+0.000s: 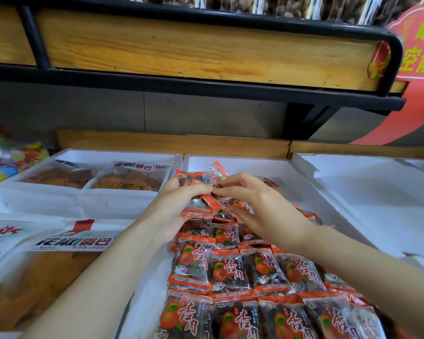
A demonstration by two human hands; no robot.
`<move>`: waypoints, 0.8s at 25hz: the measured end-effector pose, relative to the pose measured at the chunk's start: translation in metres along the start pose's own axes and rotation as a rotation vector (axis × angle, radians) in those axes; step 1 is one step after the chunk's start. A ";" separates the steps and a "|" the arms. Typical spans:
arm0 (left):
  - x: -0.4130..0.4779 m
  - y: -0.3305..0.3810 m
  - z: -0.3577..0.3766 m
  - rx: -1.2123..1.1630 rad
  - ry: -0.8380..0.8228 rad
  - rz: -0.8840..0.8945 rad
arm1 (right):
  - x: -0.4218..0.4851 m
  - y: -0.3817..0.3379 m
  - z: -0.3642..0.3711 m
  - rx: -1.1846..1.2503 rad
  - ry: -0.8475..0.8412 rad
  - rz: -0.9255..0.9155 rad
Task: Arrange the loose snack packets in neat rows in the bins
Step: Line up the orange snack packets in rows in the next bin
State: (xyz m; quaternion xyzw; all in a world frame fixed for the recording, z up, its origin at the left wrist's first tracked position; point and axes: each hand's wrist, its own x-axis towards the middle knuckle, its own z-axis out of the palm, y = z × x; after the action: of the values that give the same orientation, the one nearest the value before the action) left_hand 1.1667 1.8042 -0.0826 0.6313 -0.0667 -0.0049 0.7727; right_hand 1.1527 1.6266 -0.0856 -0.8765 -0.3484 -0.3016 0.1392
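1. The left hand point(174, 211) holds a bunch of packets point(196, 194) up over the middle bin point(242, 165). Its fingers are curled round the bunch.
2. The right hand point(262, 209) is just beside it. Its thumb and first finger are close together. They seem to pinch the edge of one packet at the top of the bunch. The other fingers are spread out and hold nothing.
3. The part of the middle bin near the person looks done. The rows of packets point(233, 272) lie flat and side by side, with the writing the same way up. Each row laps a little over the next one.
4. Under the hands the job is not done. Some loose packets point(309, 216) lie in a messy heap there, turned this way and that.
5. The far end of the middle bin shows only its white bottom, so there is room for more rows.
6. I think about half of this bin is tidy. What is left is to lay down the bunch, and then the heap.
7. The left bin point(108, 155) holds big bags point(130, 177) of another snack. The right bin point(353, 192) shows white lining.
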 end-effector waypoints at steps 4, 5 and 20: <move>-0.005 0.002 0.001 0.167 -0.054 0.034 | 0.004 0.000 -0.013 0.346 0.124 0.437; -0.007 0.003 0.002 0.190 -0.068 0.040 | 0.006 -0.001 -0.016 0.433 0.102 0.530; -0.002 -0.004 0.004 0.346 0.012 0.138 | -0.001 -0.016 -0.023 0.913 0.004 0.824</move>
State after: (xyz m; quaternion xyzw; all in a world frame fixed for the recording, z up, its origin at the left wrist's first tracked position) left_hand 1.1649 1.7996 -0.0863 0.7488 -0.1050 0.0636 0.6514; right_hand 1.1312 1.6275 -0.0681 -0.7903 -0.0748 -0.0449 0.6064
